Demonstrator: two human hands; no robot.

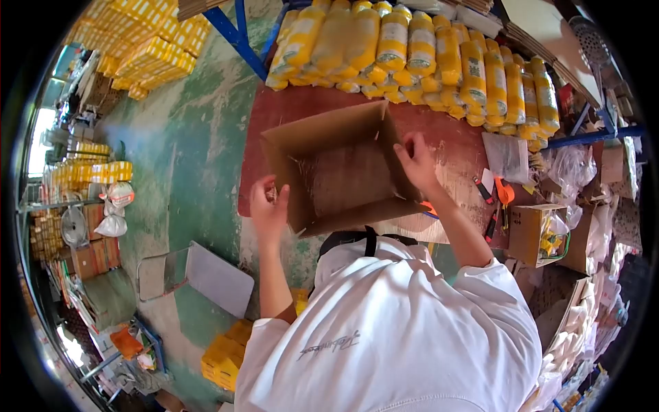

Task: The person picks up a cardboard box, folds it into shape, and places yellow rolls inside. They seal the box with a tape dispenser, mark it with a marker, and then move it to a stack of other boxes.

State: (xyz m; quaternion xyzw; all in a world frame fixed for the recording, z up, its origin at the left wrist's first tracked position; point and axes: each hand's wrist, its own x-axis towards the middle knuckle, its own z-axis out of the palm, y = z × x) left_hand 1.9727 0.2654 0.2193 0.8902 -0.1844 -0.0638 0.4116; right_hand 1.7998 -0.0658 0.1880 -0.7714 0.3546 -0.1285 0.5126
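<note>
Two hands flank one open cardboard box (343, 113), and the step in hand looks like holding and steadying it by its opposite walls. To do this well, the person should keep both sides at an even height and press inward only lightly, since bare cardboard walls would likely bow under a hard squeeze. The thumbs would serve best near the rim, with the fingers flat along the outside so that the corners stay square. Any turn is better made with both arms together than with one wrist alone.

The box lies between the left grip (268, 204) and the right grip (416, 162), its opening facing up towards the person. The right grip is closed over the right wall, thumb at the rim and fingers outside. The left grip is at the left wall, fingers outside and thumb by the rim; whether it is clamped there or merely resting cannot be told. The red counter (453, 141) spreads beyond and beneath the box, though whether the base touches it is hidden. Past the right grip, on the far side, yellow-wrapped bundles (392, 42) are stacked in rows; to its right, well apart from the box, lies an orange tool (505, 191).
</note>
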